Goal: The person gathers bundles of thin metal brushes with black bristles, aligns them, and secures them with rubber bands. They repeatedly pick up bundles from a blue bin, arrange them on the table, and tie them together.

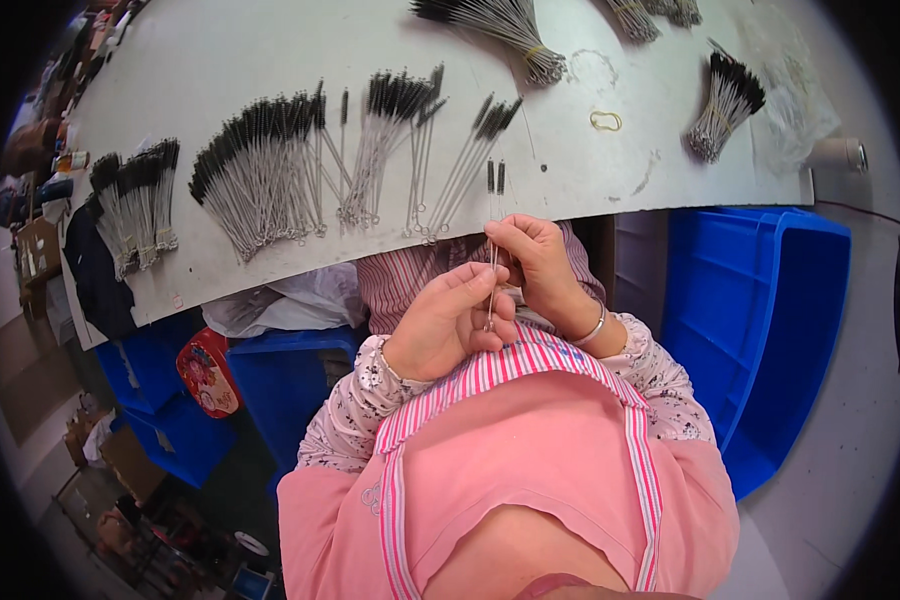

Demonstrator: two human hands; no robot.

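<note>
At the near edge of the worktop (pixel 610 170), just above the lap, both hands meet over a pair of thin wire brushes (pixel 494 215). The fingers (pixel 500 238) of the right hand (pixel 542 262) pinch the twisted wire stems high up, while the left hand (pixel 448 322) is curled around the lower ends, thumb and forefinger closed on the wire near its looped tips. The two black bristle heads stick up past the right hand, over the edge of the board.

To do this well, it seems best to keep the stems parallel and the bristle ends level, gripping the bare wire only, so the bristles are not crushed or bent; a light, even pinch should be enough, as the wire looks easy to kink.

Beyond the hands, loose brushes lie fanned in a long row (pixel 270 170) across the worktop, bristles pointing away, with a smaller batch (pixel 135 205) at the far left. Tied bundles (pixel 515 35) rest farther back, one (pixel 725 105) toward the right. A yellow rubber band (pixel 605 121) lies alone between them, well apart from the hands. Blue plastic bins stand below the board, a large one (pixel 760 320) on the right. A pink apron (pixel 530 460) with striped trim covers the lap.
</note>
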